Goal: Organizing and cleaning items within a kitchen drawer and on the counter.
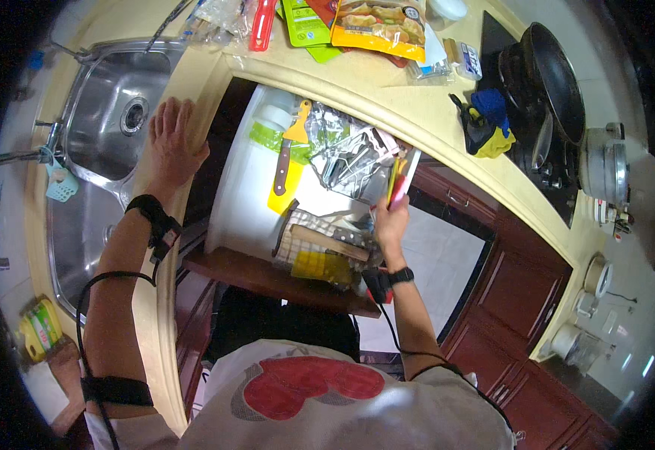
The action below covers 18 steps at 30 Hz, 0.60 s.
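My left hand rests with its fingers apart on the counter strip beside the steel sink. Inside the open drawer, at its right side, my right hand grips a bundle of slim pink, yellow and green items whose kind I cannot tell. Left of that hand lie metal clips or wire tools among clear plastic. A knife with a brown handle and a yellow scraper lie farther left. Near the drawer front is a checked cloth with a wooden stick across it.
The double sink is at left. Food packets and a red-handled item lie on the counter beyond the drawer. A hob with a black pan stands at right, near blue and yellow cloths. Cables run along both arms.
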Each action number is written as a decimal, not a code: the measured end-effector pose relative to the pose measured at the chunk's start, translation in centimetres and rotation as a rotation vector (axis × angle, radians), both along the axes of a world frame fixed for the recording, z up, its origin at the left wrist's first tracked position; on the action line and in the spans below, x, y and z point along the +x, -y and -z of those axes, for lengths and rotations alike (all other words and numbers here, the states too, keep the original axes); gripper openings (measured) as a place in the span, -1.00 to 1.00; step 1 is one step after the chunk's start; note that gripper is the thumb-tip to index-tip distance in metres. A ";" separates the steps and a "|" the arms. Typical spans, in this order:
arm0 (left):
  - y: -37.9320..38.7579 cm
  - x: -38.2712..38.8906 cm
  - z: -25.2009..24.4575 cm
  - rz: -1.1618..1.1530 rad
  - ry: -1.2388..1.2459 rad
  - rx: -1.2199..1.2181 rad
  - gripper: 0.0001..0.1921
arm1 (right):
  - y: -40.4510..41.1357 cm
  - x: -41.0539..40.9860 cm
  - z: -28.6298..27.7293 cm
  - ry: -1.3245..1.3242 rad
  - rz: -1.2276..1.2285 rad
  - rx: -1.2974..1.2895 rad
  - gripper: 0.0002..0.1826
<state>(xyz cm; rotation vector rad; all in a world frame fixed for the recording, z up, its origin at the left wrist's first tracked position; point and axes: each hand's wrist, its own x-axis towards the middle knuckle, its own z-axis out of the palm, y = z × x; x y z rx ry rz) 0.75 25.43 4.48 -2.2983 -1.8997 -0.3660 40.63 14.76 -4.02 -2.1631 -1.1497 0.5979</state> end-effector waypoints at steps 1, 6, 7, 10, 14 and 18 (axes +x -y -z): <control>0.1 -0.1 -0.1 -0.007 0.004 -0.006 -0.17 | -0.7 -0.7 0.1 0.022 0.013 -0.056 -0.55; -0.1 -0.3 0.1 0.002 0.019 0.005 -0.18 | -2.5 -2.7 1.0 0.310 -0.069 -0.009 -0.22; -0.3 -0.1 0.1 0.006 0.017 -0.003 -0.17 | -2.4 -2.5 1.5 0.339 -0.083 -0.006 -0.13; -0.1 -0.4 0.0 -0.004 -0.008 -0.028 -0.17 | -1.4 -2.6 0.6 0.294 -0.113 -0.027 -0.10; 0.2 -0.5 -0.4 -0.015 -0.007 -0.041 -0.16 | -0.3 -3.2 -2.0 0.182 -0.178 -0.130 -0.18; 0.2 -0.6 -0.5 0.006 -0.014 -0.055 -0.16 | 0.5 -4.0 -3.1 0.584 -0.257 0.039 -0.41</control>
